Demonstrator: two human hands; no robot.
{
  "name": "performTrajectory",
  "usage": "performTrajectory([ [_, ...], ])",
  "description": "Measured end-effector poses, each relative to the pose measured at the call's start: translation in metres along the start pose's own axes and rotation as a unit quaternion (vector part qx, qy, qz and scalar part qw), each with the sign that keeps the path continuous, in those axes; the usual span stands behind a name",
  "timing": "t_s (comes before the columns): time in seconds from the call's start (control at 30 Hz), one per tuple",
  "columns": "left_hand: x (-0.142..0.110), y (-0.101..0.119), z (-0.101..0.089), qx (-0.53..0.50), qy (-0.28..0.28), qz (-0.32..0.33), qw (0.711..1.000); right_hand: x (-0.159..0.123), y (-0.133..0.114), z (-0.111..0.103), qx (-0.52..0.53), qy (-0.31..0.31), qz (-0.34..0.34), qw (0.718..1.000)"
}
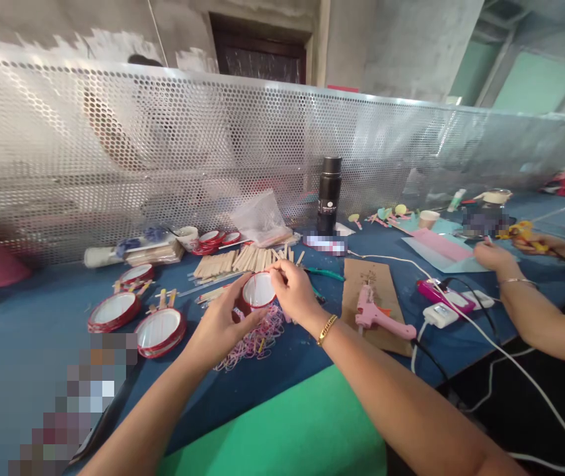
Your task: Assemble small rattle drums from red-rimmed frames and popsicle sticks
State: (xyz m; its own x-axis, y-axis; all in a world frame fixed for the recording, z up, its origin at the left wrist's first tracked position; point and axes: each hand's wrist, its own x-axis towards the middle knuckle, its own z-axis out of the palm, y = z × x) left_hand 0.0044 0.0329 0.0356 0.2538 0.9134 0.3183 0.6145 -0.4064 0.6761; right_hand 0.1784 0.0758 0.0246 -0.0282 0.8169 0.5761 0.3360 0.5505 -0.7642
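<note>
A small round white disc with a red rim (258, 291) is held in front of me, tilted toward my view. My left hand (225, 316) grips it from the left, thumb along the lower edge. The fingers of my right hand (292, 289) are pinched at its upper right edge; anything small between those fingertips is hidden. Beneath both hands lies a loose pile of pink and purple rubber bands (257, 340). Similar red-rimmed discs (160, 332) rest to the left in stacks, some with short wooden sticks at their edges.
Wooden craft sticks (219, 264) lie behind my hands. A black bottle (330, 198) stands near the perforated metal screen (203, 139). On the right, a pink glue gun (381, 319) rests on cardboard (351, 284), near a power strip (445, 297) and cables. Another person's hands (497, 258) hold yellow scissors (523, 235).
</note>
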Motion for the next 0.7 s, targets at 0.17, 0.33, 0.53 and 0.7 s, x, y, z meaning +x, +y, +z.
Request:
performTrajectory([
  [0.17,0.000,0.000,0.000,0.022,0.007,0.019,1.000,-0.001,0.000,0.001,0.009,-0.002,0.018,1.000],
  [0.33,0.001,0.004,-0.003,0.063,0.058,0.055,0.995,0.001,0.010,0.005,0.052,0.001,0.151,0.987],
  [0.53,0.009,-0.004,-0.002,0.048,0.107,0.123,0.985,0.000,0.012,0.008,0.130,-0.044,0.204,0.969],
  [0.7,0.008,-0.002,-0.001,-0.084,0.145,0.001,0.986,-0.001,0.006,0.004,0.195,-0.077,0.159,0.965],
])
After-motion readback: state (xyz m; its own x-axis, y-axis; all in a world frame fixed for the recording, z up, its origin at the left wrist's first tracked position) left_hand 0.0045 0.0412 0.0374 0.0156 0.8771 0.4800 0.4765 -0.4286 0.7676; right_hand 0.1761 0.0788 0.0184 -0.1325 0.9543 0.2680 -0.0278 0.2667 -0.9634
